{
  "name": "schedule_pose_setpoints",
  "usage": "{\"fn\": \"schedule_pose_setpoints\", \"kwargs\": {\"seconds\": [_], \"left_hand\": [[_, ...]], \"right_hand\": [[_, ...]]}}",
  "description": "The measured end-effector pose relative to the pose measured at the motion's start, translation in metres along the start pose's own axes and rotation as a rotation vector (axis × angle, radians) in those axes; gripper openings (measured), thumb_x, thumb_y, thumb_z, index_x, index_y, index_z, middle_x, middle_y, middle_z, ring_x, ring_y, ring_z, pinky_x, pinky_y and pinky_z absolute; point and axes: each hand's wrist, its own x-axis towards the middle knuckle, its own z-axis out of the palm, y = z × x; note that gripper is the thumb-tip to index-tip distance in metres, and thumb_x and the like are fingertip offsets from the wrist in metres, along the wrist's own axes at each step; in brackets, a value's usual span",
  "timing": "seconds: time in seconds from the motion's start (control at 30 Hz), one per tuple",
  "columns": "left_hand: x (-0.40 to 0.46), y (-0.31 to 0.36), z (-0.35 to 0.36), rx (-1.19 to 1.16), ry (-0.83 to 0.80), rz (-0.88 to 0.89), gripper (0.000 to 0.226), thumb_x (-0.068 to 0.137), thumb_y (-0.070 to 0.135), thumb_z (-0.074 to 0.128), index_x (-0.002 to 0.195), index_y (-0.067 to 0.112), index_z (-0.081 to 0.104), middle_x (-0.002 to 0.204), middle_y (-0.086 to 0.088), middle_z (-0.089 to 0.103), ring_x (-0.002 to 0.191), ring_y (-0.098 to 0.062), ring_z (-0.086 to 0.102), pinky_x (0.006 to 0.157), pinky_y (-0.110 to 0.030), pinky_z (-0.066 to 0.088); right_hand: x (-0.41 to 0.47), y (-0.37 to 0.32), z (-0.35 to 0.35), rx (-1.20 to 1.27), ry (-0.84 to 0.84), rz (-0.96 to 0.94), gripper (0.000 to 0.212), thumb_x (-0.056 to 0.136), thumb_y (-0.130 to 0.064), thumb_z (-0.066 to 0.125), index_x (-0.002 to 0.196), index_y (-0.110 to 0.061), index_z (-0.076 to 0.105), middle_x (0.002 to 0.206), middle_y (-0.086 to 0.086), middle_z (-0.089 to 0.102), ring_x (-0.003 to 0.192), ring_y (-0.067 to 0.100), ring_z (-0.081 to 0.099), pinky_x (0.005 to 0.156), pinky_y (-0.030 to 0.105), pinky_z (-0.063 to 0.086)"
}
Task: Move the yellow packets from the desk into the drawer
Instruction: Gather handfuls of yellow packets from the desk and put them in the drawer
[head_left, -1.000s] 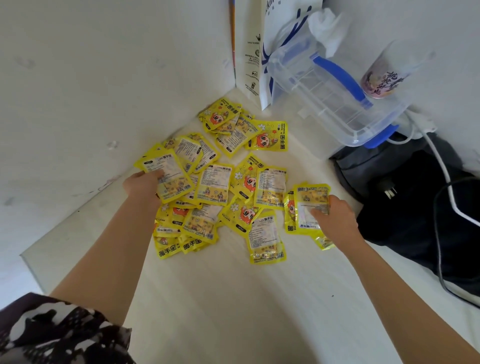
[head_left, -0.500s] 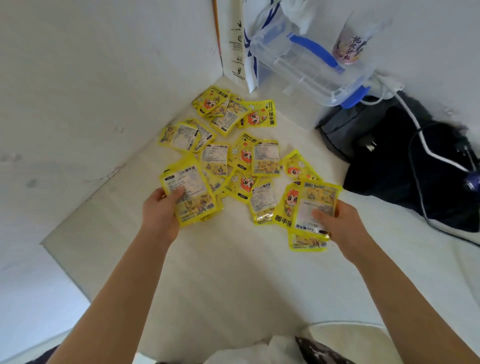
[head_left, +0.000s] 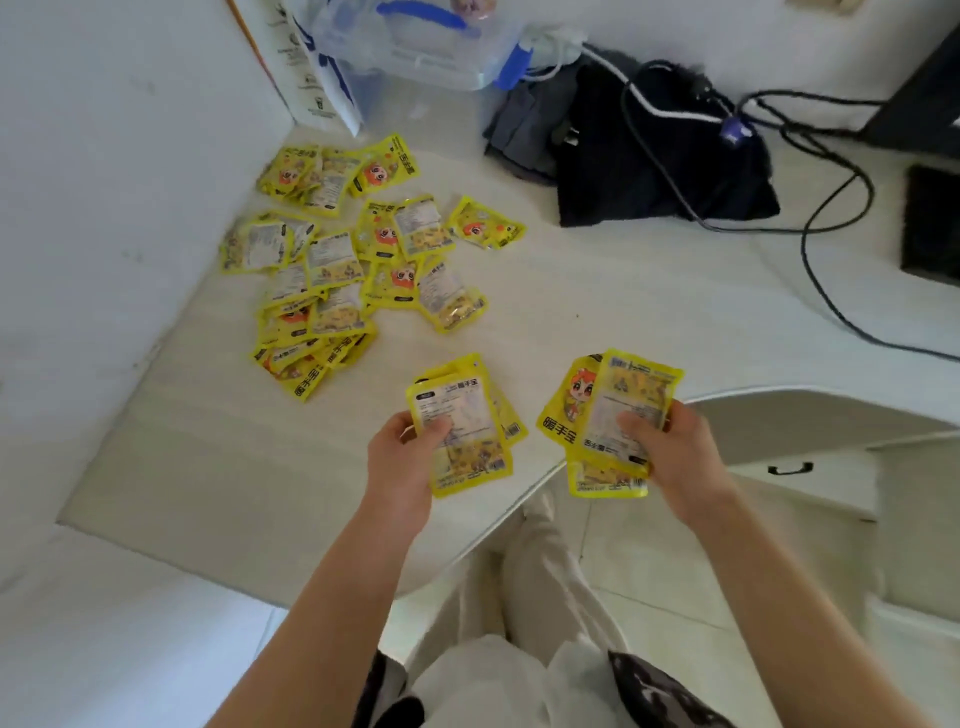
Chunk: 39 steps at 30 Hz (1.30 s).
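Loose packets (head_left: 358, 260) on the desk (head_left: 623, 312) toward its back left corner, storage box (head_left: 426, 47) behind them, bag (head_left: 660, 156) right of box, drawer (head_left: 789, 467) under desk at right

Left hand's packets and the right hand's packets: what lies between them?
Nothing lies between the left stack and right stack; the head view shows only bare desk edge beneath the gap.

Glossy plastic packets (head_left: 332, 270), matt pale wood-grain desk (head_left: 623, 291), clear plastic box (head_left: 415, 57)
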Motion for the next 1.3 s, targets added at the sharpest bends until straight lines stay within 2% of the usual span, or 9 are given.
{"fn": "schedule_pose_setpoints", "kwargs": {"seconds": [0.1,0.3,0.4,0.5,0.6,0.73,0.8,1.13,1.3], "left_hand": [[-0.023,-0.019,0.016,0.085,-0.074,0.013,0.011,0.085,-0.001,0.065,0.091,0.009,0.063,0.103,-0.023,0.067,0.091,-0.037,0.066,0.083,-0.059,0.053],[-0.068,-0.062,0.062,0.257,-0.257,0.048,0.02,0.085,0.0,0.067,0.104,0.001,0.062,0.097,-0.02,0.068,0.089,-0.037,0.066,0.082,-0.067,0.051],[-0.096,-0.092,0.093,0.323,-0.348,0.054,0.02,0.085,0.0,0.066,0.105,0.001,0.063,0.094,-0.018,0.068,0.087,-0.034,0.066,0.083,-0.063,0.052],[-0.129,-0.13,0.122,0.38,-0.423,0.022,0.027,0.086,0.001,0.066,0.112,-0.001,0.061,0.1,-0.018,0.068,0.088,-0.031,0.066,0.084,-0.059,0.054],[-0.163,-0.175,0.153,0.414,-0.485,-0.013,0.019,0.087,0.001,0.065,0.106,0.004,0.062,0.096,-0.014,0.069,0.083,-0.028,0.066,0.079,-0.051,0.055],[-0.204,-0.231,0.197,0.449,-0.549,-0.032,0.016,0.087,0.001,0.064,0.1,0.01,0.062,0.099,-0.011,0.07,0.083,-0.025,0.068,0.081,-0.049,0.056],[-0.222,-0.255,0.22,0.483,-0.58,-0.037,0.015,0.088,0.001,0.064,0.1,0.01,0.062,0.099,-0.011,0.07,0.084,-0.025,0.068,0.081,-0.049,0.055],[-0.277,-0.331,0.337,0.61,-0.662,-0.048,0.02,0.086,0.003,0.067,0.104,0.01,0.063,0.1,-0.011,0.071,0.087,-0.027,0.07,0.078,-0.048,0.058],[-0.279,-0.357,0.403,0.622,-0.663,-0.068,0.018,0.086,0.001,0.066,0.101,0.011,0.063,0.101,-0.014,0.07,0.086,-0.029,0.069,0.08,-0.05,0.057]], "right_hand": [[-0.03,0.025,-0.032,0.051,0.096,-0.001,0.016,0.087,-0.002,0.063,0.088,-0.017,0.068,0.091,0.01,0.073,0.088,0.032,0.07,0.083,0.057,0.055],[-0.09,0.078,-0.108,0.176,0.24,0.038,0.013,0.088,-0.002,0.062,0.094,-0.012,0.067,0.097,0.015,0.073,0.091,0.035,0.07,0.083,0.058,0.055],[-0.122,0.106,-0.153,0.234,0.316,0.054,0.011,0.088,-0.002,0.062,0.096,-0.009,0.066,0.097,0.018,0.071,0.09,0.036,0.07,0.082,0.057,0.055],[-0.157,0.132,-0.2,0.228,0.392,0.04,0.013,0.088,-0.002,0.062,0.095,-0.013,0.066,0.097,0.015,0.072,0.087,0.03,0.07,0.077,0.048,0.059],[-0.192,0.157,-0.25,0.215,0.462,0.029,0.019,0.089,-0.002,0.061,0.091,-0.021,0.065,0.091,0.006,0.072,0.081,0.02,0.07,0.066,0.034,0.059],[-0.224,0.191,-0.318,0.228,0.529,0.038,0.018,0.088,-0.001,0.06,0.098,-0.016,0.066,0.094,0.007,0.073,0.086,0.023,0.07,0.071,0.039,0.059],[-0.233,0.206,-0.349,0.225,0.579,0.049,0.019,0.088,-0.002,0.06,0.097,-0.018,0.066,0.095,0.004,0.073,0.087,0.022,0.069,0.07,0.036,0.057],[-0.232,0.226,-0.474,0.242,0.667,0.077,0.024,0.086,-0.004,0.059,0.091,-0.027,0.066,0.097,0.002,0.073,0.09,0.023,0.07,0.081,0.049,0.058],[-0.202,0.212,-0.536,0.226,0.696,0.077,0.024,0.087,-0.003,0.058,0.091,-0.026,0.063,0.097,0.002,0.071,0.092,0.024,0.069,0.079,0.045,0.058]]}}
